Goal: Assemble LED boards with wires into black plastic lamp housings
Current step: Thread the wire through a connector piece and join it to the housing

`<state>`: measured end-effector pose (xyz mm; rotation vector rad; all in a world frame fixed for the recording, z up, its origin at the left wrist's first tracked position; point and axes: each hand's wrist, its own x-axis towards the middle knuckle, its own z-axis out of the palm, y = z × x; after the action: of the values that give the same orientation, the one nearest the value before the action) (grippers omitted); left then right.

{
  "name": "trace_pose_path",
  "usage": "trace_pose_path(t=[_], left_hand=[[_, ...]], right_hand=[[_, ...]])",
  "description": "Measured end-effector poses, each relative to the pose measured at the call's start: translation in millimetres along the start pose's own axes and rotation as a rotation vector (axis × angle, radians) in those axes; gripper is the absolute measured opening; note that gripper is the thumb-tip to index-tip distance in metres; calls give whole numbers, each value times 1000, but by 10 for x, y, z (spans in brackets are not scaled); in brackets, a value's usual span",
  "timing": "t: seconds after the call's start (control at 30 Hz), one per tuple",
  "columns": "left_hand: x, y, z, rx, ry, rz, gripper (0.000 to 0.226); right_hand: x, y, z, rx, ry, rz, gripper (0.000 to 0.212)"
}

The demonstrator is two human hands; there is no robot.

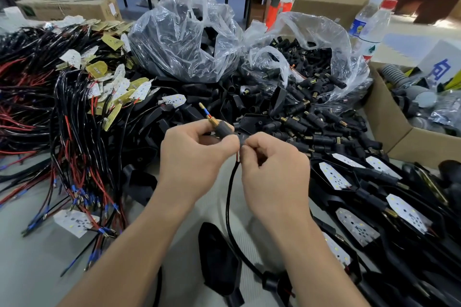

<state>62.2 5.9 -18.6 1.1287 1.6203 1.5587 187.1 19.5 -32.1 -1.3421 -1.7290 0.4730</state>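
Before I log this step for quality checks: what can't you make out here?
Head view only:
- Where the wire enters the black stem: hidden by the left hand and right hand.
- Black housing: its lower end is cut off by the frame edge.
- Bottle label: blurred.

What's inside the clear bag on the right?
The right bag holds many small black connectors, some with brass tips, and more spill onto the table in front. Whatever lies deeper is covered by the top layer and the crumpled plastic.
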Motion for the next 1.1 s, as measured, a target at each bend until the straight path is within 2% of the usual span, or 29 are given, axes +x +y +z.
trace_pose_path(t=[0.07,0.13,0.2,0.33,0.47,0.53,0.7,0.77,0.87,0.93,1.03,1.1], left_hand=[[19,12,-7,-10,-3,-29,23],[40,34,-19,-192,-1,-108,17],[32,32,-15,-315,3,-165,11],[-18,17,29,-319,2,-187,8],[8,0,-29,-105,-110,-55,21],[29,-10,-68,-63,-132,-28,22],[41,-32,-48,-148,-119,-160,8],[50,-38,-67,-215,-210,-202,11],[40,-58,-98,-197,-375,-183,19],[61,-77,-99,-174,-329,-146,22],[148,-80,-173,-303,-188,-176,20],[208,-82,-238,-359,-210,-186,17]], right_hand=[[12,-11,20,79,-26,40,19],[29,-45,8,263,-77,120,19],[42,-60,-31,328,-120,167,18],[41,-10,-39,203,-112,148,17],[14,21,24,-52,-44,79,19],[4,27,38,-64,-72,78,22],[26,5,-20,192,-190,228,11],[14,-31,-42,339,-219,265,6],[-9,-56,-58,414,-239,223,22],[-14,-63,-65,379,-222,186,26],[10,-23,-65,276,-217,165,29],[17,-2,-63,247,-239,161,25]])
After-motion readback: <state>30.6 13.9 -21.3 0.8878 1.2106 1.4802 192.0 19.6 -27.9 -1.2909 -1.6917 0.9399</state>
